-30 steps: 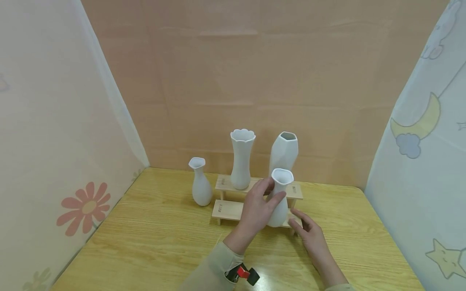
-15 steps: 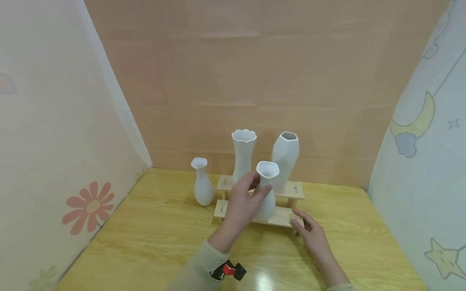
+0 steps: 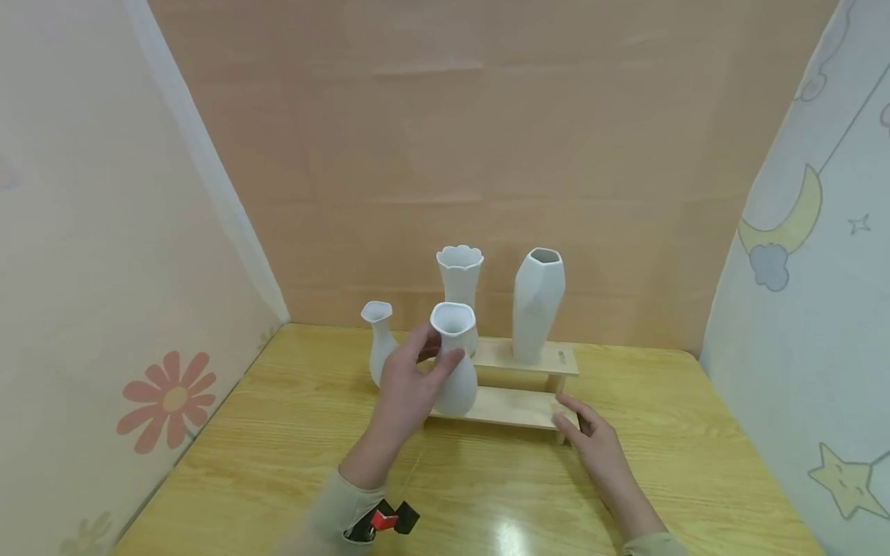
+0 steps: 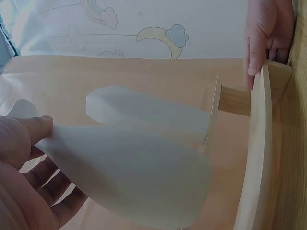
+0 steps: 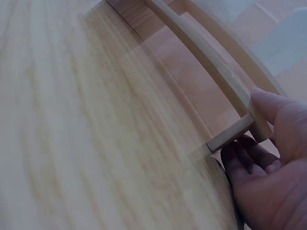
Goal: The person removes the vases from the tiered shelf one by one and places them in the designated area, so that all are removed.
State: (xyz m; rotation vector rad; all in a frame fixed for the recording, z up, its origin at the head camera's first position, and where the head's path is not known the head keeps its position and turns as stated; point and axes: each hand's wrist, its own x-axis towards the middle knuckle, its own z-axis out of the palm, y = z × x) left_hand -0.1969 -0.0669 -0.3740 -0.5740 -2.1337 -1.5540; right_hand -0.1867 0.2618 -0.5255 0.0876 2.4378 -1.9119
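My left hand [image 3: 409, 378] grips a white vase [image 3: 459, 384] with a flared, wavy rim by its neck, thumb in front and fingers behind. The vase is upright over the left part of a two-step wooden stand's lower shelf [image 3: 514, 407]. In the left wrist view, a gap shows between the vase's base and that lower shelf [image 4: 256, 143]. My right hand [image 3: 596, 445] holds the stand's right end. Its thumb lies on the shelf's edge [image 5: 230, 93], and its fingers curl below, beside the short leg [image 5: 232, 132].
On the upper shelf [image 3: 495, 355] stand a scalloped-rim vase [image 3: 460, 282], partly hidden, and a faceted vase [image 3: 538, 309]. A smaller flared-rim vase [image 3: 381, 347] stands on the wooden table [image 3: 292, 432], left of the stand. A tan backdrop [image 3: 445, 154] rises behind.
My left hand has carried the vase leftward along the front of the stand, from its right end to its left part. My right hand has stayed at the stand's right end.
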